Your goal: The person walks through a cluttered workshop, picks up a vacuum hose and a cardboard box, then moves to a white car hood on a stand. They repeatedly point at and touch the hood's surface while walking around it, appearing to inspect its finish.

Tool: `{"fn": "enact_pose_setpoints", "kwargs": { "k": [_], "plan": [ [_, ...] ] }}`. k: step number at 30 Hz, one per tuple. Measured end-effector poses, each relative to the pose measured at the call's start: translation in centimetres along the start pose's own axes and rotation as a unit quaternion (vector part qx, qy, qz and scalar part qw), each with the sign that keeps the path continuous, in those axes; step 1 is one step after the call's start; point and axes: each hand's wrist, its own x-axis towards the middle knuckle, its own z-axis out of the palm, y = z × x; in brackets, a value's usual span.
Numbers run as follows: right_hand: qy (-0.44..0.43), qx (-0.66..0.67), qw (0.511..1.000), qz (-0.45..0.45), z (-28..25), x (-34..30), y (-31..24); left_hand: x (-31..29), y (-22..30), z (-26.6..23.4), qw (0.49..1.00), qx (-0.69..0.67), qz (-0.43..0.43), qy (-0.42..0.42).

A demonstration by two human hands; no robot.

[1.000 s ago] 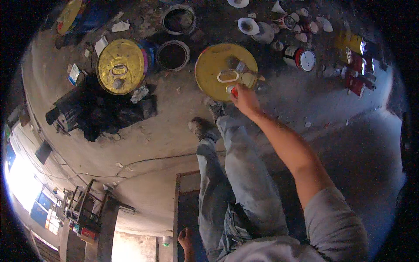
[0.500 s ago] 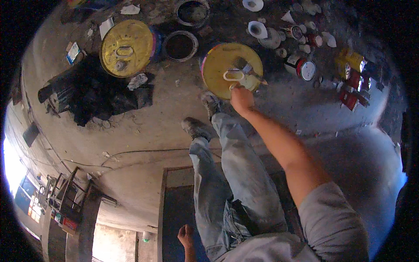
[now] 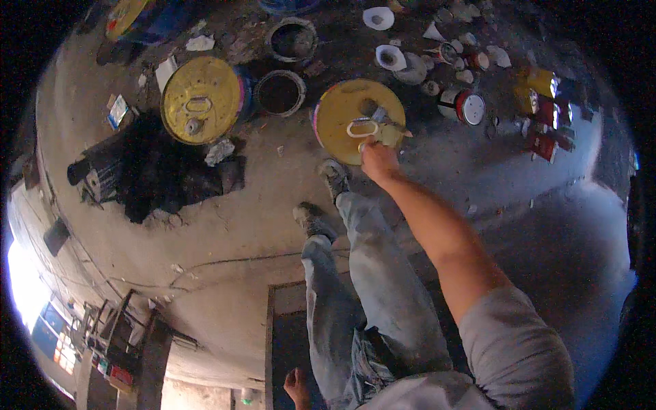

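Note:
My right hand (image 3: 380, 160) reaches down to the near edge of a yellow-topped metal drum (image 3: 335, 109). Its fingers are closed around a small pale spout cap (image 3: 363, 145), which they mostly hide. Just beyond the fingers is the drum's oval carrying handle (image 3: 362, 128). A paintbrush (image 3: 388, 119) with dark bristles lies across the lid, its handle pointing right. Low in the picture, my left hand (image 3: 296, 384) hangs beside my leg with its fingers curled and nothing visible in them.
Another yellow-topped drum (image 3: 219, 85) stands left, beside black sheeting (image 3: 154, 164). Two open round containers (image 3: 303, 89) (image 3: 311, 34) sit between and beyond the drums. Farther right are paper cones (image 3: 390, 58), a red-rimmed can (image 3: 471, 109) and red and yellow cans (image 3: 544, 147).
The view has tilted, so the drums and floor things sit lower in the picture and more shows at the far edge. My right hand stays at the drum's cap.

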Motion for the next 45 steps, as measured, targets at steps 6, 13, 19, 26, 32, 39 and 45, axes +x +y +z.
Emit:
{"fn": "enact_pose_setpoints", "kwargs": {
  "k": [6,13,19,26,32,39,45],
  "plan": [
    [-0.078,0.332,0.894,0.291,4.8,-0.3,-0.9,2.9,-1.3,-3.3,0.995,-0.018,0.078,-0.053],
    [-0.041,0.237,0.957,0.162,4.6,-19.8,2.2,9.3,4.4,-5.5,0.961,-0.183,0.138,-0.154],
    [0.013,0.29,0.926,0.242,6.5,-39.6,10.3,10.3,15.6,-3.2,0.957,-0.064,0.234,-0.162],
    [0.007,0.425,0.805,0.413,4.9,-48.5,19.1,5.6,28.1,4.1,0.898,-0.17,0.267,-0.305],
    [0.136,0.442,0.841,0.282,2.4,-45.3,27.5,3.0,36.1,14.2,0.771,-0.092,0.359,-0.517],
    [0.165,0.638,0.672,0.338,-6.9,-47.0,39.1,-6.0,37.8,27.3,0.785,0.226,0.551,-0.17],
    [0.292,0.57,0.673,0.371,-2.4,-52.2,48.1,-19.2,40.4,37.7,0.709,0.388,0.579,-0.107]
  ]
}}
